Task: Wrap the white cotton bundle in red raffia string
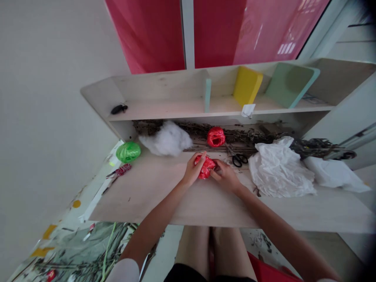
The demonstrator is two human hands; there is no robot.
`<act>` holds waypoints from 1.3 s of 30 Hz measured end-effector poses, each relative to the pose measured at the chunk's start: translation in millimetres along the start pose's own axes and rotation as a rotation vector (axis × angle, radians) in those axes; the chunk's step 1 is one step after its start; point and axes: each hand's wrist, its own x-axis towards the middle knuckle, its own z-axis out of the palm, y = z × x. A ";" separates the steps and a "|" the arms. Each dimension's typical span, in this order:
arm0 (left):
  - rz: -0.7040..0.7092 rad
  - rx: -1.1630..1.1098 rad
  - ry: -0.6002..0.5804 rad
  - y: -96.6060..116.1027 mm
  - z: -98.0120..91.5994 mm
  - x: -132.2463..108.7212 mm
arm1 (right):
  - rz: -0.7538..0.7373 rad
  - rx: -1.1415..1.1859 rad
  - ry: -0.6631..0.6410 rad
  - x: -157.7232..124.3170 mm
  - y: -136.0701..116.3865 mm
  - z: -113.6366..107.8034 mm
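So both hands are working right up against each other on the desk [141, 192]: the left hand [194, 169] has its fingers curled over one side of a scrunched-up wad of red plastic twine [206, 167], and the right hand [225, 175] is pinching the other side, so the wad sits gripped between them. Just ahead of the hands there's a neat red twine ball [216, 137], and just past the right hand lie black-handled scissors [239, 159]. Further right of that is a crumpled white plastic sheet [279, 168], with a second white piece [331, 175] beyond it. Ahead and left of the left hand there's a fluffy clump of white stuffing [167, 139] and a shiny green twine ball [128, 152], and a small red-and-white twine bundle [123, 169] sits out to the left. Dried twigs [235, 135] are strewn along the back of the desk, under a shelf [158, 107] well ahead of the hands, which holds a yellow block [247, 86] and a pale green board [290, 84].
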 end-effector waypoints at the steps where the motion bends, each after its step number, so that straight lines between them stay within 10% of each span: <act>1: -0.007 -0.002 0.050 -2.3 -0.2 1.7 | -0.026 -0.008 0.032 0.6 -0.2 0.3; 10: -0.033 -0.053 0.202 -15.5 -4.7 9.6 | -0.285 0.071 0.090 -0.7 -9.3 1.9; 29: -0.122 -0.259 0.200 -17.1 1.4 5.9 | -0.189 0.001 0.237 -5.8 -3.8 12.2; 39: -0.225 -0.240 0.155 -9.1 8.1 1.9 | -0.267 0.046 0.022 -2.7 -7.0 9.1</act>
